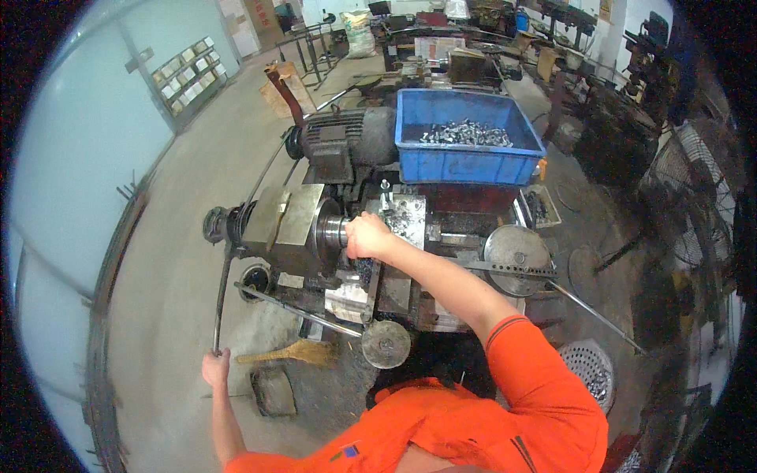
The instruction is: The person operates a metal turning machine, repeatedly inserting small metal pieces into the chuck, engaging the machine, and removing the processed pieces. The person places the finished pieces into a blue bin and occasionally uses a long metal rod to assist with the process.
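My left hand [214,367] is closed around the lower end of a long dark lever [222,303], which runs up to the left end of a small lathe's headstock [288,225]. My right hand [367,235] reaches across the machine, its fingers curled at the shiny spindle nose [334,232]. Whatever those fingers hold is hidden behind them. Just beyond my right hand, a small upright metal post [385,197] stands on the cross slide, where metal chips [408,214] are scattered.
A blue plastic bin [465,165] of small metal parts stands behind the lathe, beside an electric motor [339,142]. Round handwheels [386,344] and a long handle [595,315] stick out toward me. A broom [303,353], a dustpan [273,391] and a perforated basket [587,370] are on the floor.
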Demonstrator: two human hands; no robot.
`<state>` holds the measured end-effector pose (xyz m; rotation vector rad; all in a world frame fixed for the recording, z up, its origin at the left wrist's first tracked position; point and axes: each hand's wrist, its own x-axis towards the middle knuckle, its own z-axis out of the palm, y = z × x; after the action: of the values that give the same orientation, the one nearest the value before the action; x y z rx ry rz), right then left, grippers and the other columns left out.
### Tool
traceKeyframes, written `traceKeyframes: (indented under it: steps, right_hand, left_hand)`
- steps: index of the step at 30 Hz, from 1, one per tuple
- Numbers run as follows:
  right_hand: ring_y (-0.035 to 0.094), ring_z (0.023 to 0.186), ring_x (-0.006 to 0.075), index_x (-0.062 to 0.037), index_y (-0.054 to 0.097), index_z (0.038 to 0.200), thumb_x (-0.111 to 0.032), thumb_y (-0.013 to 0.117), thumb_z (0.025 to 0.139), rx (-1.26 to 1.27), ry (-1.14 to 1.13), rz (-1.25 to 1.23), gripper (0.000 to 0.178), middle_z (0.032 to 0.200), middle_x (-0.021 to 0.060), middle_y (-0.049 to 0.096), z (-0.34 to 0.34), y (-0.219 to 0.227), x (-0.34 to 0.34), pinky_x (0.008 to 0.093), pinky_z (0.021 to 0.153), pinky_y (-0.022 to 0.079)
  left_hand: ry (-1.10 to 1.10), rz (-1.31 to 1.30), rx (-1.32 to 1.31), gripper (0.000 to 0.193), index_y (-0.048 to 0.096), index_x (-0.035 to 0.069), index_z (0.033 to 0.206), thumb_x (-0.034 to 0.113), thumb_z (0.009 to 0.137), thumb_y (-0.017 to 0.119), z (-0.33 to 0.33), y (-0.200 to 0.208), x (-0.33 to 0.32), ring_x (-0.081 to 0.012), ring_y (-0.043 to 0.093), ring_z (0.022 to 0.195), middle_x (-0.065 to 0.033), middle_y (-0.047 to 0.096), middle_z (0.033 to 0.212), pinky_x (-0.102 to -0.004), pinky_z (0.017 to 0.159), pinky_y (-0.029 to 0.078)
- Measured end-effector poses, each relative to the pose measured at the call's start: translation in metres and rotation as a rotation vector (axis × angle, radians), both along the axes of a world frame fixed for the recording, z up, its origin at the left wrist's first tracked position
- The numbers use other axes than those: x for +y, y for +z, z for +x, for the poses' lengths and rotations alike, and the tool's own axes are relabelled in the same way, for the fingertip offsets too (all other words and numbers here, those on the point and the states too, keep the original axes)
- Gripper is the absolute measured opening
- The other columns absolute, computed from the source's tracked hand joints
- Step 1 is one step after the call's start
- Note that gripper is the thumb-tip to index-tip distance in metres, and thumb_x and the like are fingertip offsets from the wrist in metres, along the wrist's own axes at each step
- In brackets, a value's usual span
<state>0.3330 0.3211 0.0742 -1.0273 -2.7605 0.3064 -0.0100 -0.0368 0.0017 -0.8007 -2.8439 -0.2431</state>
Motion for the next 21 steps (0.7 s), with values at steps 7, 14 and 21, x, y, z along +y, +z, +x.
traceKeyframes:
  steps: [7, 14, 21]
  right_hand:
    - [0.058, 0.077, 0.0328, -0.0019, 0.064, 0.066, -0.016, 0.057, 0.049, 0.031, -0.006, 0.021, 0.024, 0.075, 0.0183, 0.062, -0.005, -0.006, 0.002, 0.0358, 0.072, 0.049]
    - [0.061, 0.082, 0.0289, -0.0053, 0.066, 0.079, -0.024, 0.062, 0.056, -0.114, -0.082, 0.063, 0.03, 0.082, 0.0151, 0.064, 0.001, 0.006, -0.004, 0.0376, 0.076, 0.046]
    - [0.059, 0.08, 0.0308, -0.0049, 0.066, 0.067, -0.026, 0.059, 0.057, -0.114, -0.171, 0.199, 0.024, 0.076, 0.0158, 0.063, 0.054, 0.064, 0.017, 0.038, 0.074, 0.046]
  left_hand:
    - [0.073, 0.018, -0.081, 0.039, 0.06, 0.003, 0.086, 0.035, 0.064, 0.062, 0.091, 0.014, 0.015, -0.0376, 0.058, 0.081, -0.0185, 0.061, 0.08, -0.0435, 0.071, 0.045]
    - [-0.264, 0.236, -0.74, 0.028, 0.055, -0.004, 0.088, 0.016, 0.07, 0.062, 0.007, 0.0, 0.032, -0.0179, 0.054, 0.043, -0.0091, 0.053, 0.054, -0.0305, 0.044, 0.046]
    - [-0.362, 0.582, -1.063, 0.026, 0.055, -0.007, 0.092, 0.011, 0.075, 0.059, 0.0, -0.008, 0.039, -0.0188, 0.058, 0.055, -0.0108, 0.056, 0.064, -0.0305, 0.052, 0.05]
